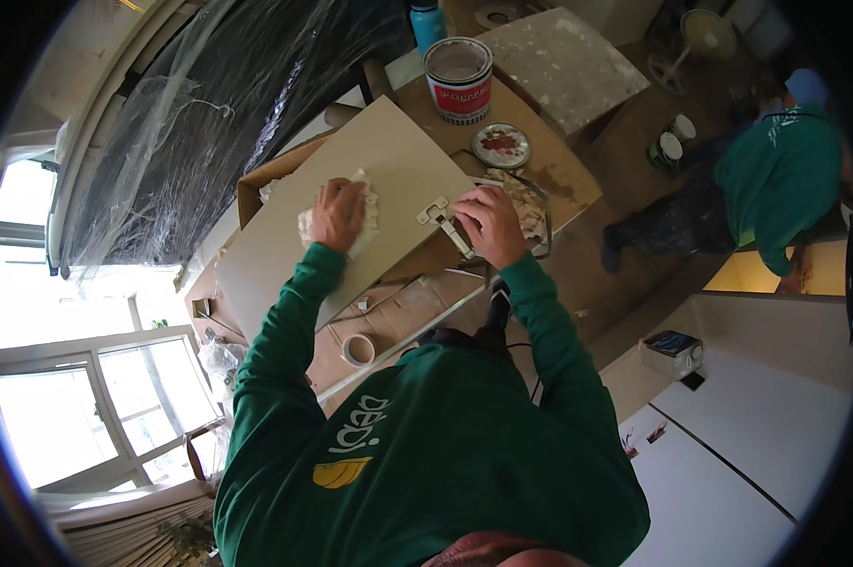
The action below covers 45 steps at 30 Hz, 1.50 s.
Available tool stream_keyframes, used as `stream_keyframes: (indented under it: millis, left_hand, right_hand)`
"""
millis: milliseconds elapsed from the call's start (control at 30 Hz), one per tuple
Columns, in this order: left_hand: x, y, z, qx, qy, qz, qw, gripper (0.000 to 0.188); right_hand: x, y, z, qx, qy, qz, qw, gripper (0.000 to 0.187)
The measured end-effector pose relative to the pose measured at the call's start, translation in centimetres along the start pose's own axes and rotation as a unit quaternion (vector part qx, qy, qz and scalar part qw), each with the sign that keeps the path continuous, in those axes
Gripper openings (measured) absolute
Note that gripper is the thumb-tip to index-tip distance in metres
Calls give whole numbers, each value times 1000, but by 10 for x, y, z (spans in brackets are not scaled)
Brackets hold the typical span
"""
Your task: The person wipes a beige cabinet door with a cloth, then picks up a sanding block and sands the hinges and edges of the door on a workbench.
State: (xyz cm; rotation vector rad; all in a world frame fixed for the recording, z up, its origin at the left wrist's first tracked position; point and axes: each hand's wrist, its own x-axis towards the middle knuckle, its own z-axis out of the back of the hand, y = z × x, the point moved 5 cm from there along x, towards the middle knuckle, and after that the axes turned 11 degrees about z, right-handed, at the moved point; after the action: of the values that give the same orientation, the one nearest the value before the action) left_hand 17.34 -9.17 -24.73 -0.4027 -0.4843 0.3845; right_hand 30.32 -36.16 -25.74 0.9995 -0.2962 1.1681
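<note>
A smooth beige panel [403, 151], like a cabinet door, lies at a slant in front of me. My left hand [339, 214] presses a crumpled cream cloth [369, 230] onto its face, fingers curled over the cloth. At the panel's right edge sits a metal cabinet hinge [434, 213] with its arm sticking out. My right hand [488, 223] is beside this hinge, fingertips drawn together close to the panel edge. Whatever those fingers may hold is hidden. Crumpled cream material [530, 215] lies just beyond the right hand.
Past the panel stand an open paint tin [460, 99], its stained lid [500, 147] and a blue bottle [427, 25]. A tape roll [358, 350] lies on cardboard below. Plastic sheeting [228, 104] covers the left side. A co-worker [781, 175] in green bends at right.
</note>
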Motion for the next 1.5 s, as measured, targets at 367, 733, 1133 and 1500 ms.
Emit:
stream_keyframes:
  millis: [367,733,1133,1500]
  left_hand:
    - [5,97,29,103,-147,166,970,23]
    - [2,101,33,71,-147,179,970,24]
    - [1,104,32,63,-143,187,970,24]
    - [1,105,31,65,-145,199,967,24]
  right_hand:
    - [18,15,-11,-65,129,102,984,22]
    - [37,-3,-14,46,182,2,982,9]
    - [48,9,-21,-17,241,37,970,7]
    - [48,6,-32,-42,294,80,951,11]
